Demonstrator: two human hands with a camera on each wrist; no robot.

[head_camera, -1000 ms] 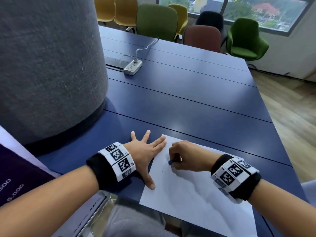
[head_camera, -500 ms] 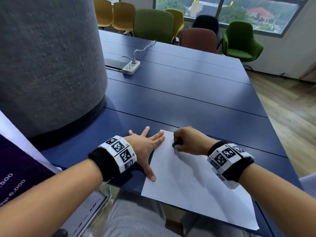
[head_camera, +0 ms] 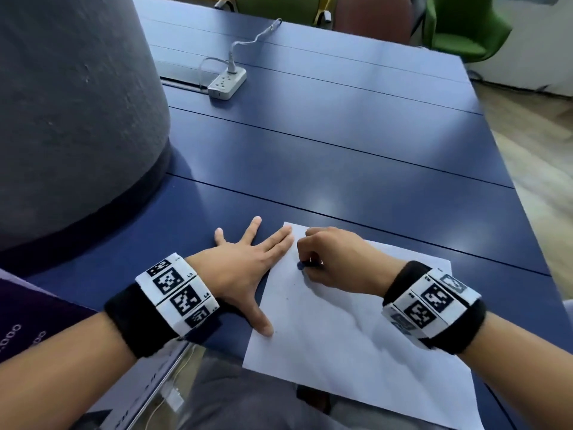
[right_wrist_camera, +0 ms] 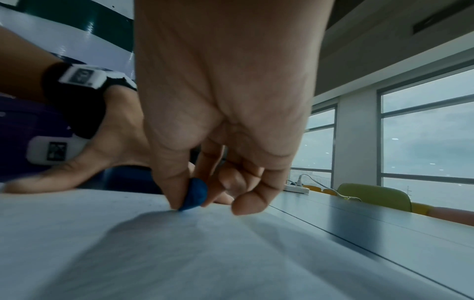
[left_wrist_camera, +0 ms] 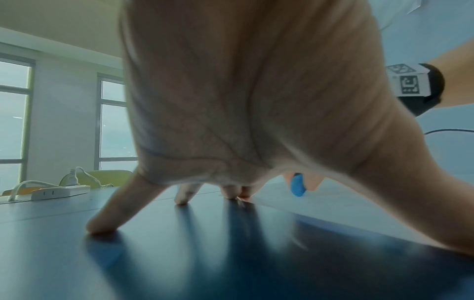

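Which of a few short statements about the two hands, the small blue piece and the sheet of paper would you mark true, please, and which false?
1. The right hand pinches a small blue piece down against the sheet of paper. True.
2. The left hand is curled into a fist. False: its fingers are spread flat on the table.
3. The left hand's thumb lies at the paper's left edge. True.
4. The power strip lies on the paper. False: it sits far up the table, well apart from the sheet.
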